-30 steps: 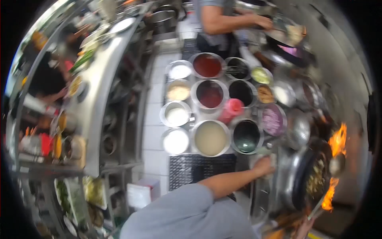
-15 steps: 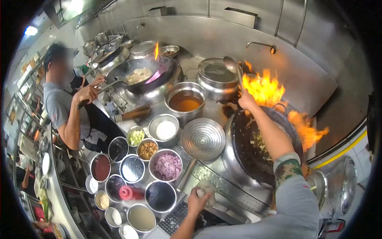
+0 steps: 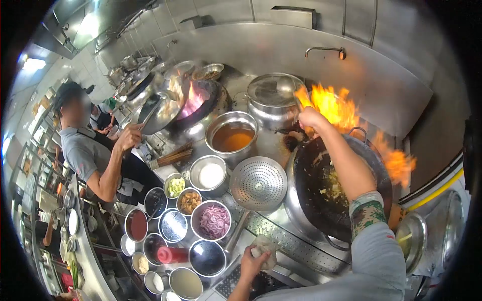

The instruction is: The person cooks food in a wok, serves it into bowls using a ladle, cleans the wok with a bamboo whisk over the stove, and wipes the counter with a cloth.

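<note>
My right hand [image 3: 312, 120] is closed round the handle of a metal ladle [image 3: 286, 86], whose bowl is raised over a lidded steel pot [image 3: 271, 103]. Below my right forearm, a dark wok [image 3: 311, 193] holds chopped food [image 3: 333, 188], and tall flames [image 3: 331, 106] rise behind it. My left hand [image 3: 253, 262] grips a pale, crumpled cloth [image 3: 264, 251] near the front edge of the counter. Close by lie a perforated strainer [image 3: 258, 183] and a bowl of sliced purple onions [image 3: 215, 222].
At the left, a co-worker [image 3: 95, 150] tosses food in a smaller wok [image 3: 163, 113] over a burner. A pot of brown liquid [image 3: 232, 136], sauce containers and a red bottle [image 3: 172, 255] stand mid-counter. Metal lids [image 3: 411, 241] are at the right, a tap [image 3: 326, 51] behind.
The co-worker's wok has lifted and tilted, with its food in the air. My right hand and ladle have shifted only slightly. From one second ago, the view has swung towards the stoves.
</note>
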The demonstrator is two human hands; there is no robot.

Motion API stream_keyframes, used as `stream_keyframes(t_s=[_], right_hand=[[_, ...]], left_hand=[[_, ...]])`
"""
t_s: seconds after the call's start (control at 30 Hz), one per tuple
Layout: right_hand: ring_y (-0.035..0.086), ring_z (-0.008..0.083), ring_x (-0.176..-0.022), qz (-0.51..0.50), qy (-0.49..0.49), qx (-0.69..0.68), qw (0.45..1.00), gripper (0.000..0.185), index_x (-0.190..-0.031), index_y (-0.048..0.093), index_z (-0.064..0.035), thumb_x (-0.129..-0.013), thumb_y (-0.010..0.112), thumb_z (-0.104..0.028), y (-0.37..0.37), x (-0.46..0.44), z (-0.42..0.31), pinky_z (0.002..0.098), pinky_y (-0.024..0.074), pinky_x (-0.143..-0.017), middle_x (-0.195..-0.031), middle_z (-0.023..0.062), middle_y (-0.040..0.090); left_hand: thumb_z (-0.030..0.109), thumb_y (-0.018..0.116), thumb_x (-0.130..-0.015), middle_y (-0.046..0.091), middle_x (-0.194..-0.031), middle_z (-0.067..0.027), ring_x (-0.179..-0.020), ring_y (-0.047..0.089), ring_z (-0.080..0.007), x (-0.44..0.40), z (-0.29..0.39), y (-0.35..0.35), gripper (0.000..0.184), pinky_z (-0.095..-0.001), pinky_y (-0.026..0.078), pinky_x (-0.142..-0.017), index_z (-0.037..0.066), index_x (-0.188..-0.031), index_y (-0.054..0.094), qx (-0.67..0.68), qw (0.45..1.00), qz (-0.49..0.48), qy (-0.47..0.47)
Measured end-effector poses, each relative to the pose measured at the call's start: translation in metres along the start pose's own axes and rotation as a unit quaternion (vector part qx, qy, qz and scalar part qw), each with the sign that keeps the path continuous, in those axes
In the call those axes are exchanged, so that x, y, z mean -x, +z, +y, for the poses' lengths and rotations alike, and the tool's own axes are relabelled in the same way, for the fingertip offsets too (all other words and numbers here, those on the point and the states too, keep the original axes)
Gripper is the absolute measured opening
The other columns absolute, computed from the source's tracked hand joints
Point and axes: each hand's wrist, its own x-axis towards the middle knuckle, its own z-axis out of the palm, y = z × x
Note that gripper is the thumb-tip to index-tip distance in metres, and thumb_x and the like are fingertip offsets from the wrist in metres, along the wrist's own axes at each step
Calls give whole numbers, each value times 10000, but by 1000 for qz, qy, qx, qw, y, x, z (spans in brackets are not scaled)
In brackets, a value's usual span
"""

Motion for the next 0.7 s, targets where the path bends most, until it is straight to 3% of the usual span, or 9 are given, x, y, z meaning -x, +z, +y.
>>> stream_keyframes(t_s=[0.03,0.07,0.13,0.3,0.4,0.43,0.5,0.6,0.7], right_hand=[[669,247,-660,-61,33,-133,989,198,-1060,551,31,-896,529,-78,-6,2,-4,363,534,-578,-818,151,665],[617,208,-596,-104,81,-318,939,118,-997,539,-6,-901,522,-72,-10,4,-5,328,489,-529,-763,98,619],[513,132,-469,-183,157,-641,729,44,-872,515,-80,-911,510,-61,-19,13,-7,260,399,-430,-653,-6,527],[574,105,-633,-270,56,-797,537,89,-844,461,-67,-862,514,1,-36,82,3,230,429,-513,-760,24,519],[552,100,-615,-228,16,-794,564,90,-845,465,-71,-864,502,9,-49,155,-4,240,402,-497,-750,19,513],[548,98,-616,-253,36,-804,537,82,-859,470,-67,-872,508,4,-54,167,4,247,393,-503,-764,18,506],[550,98,-619,-209,17,-800,562,73,-872,473,-63,-883,512,-2,-61,204,17,252,390,-507,-771,19,503],[558,97,-625,-133,30,-800,585,74,-870,471,-54,-900,527,-18,-65,288,20,260,379,-500,-772,25,511],[561,94,-591,-55,61,-716,693,82,-856,472,-60,-918,525,-52,-71,343,40,250,384,-465,-757,12,521]], left_hand=[[510,877,-720,693,-1135,-276,-1073,690,-368,-2,-5,2,799,-422,534,-916,2,-1268,594,-14,1000,6,10],[513,875,-723,692,-1138,-278,-1074,690,-366,-2,-8,4,801,-419,534,-917,0,-1271,592,-28,999,11,22],[518,870,-730,692,-1141,-275,-1073,688,-362,-1,-10,3,811,-417,534,-920,-9,-1277,585,-1,999,6,39],[515,863,-741,680,-1181,-270,-1102,675,-362,5,-6,-3,870,-409,528,-941,-69,-1304,548,68,996,-28,53],[496,852,-760,663,-1219,-276,-1136,657,-368,6,-8,-7,885,-408,514,-971,-101,-1325,522,106,988,-37,101],[486,847,-769,652,-1237,-283,-1153,647,-371,5,-10,-13,886,-411,506,-986,-110,-1333,512,96,986,-33,134],[459,829,-793,575,-1328,-319,-1231,582,-413,7,-35,-8,916,-446,449,-1063,-118,-1394,449,45,984,9,172],[443,809,-812,489,-1395,-340,-1306,480,-462,47,-10,-38,935,-495,381,-1115,-114,-1438,393,-39,982,3,184],[379,793,-834,458,-1409,-335,-1333,411,-493,51,-22,-42,883,-528,343,-1127,-96,-1453,378,-72,953,35,293]])
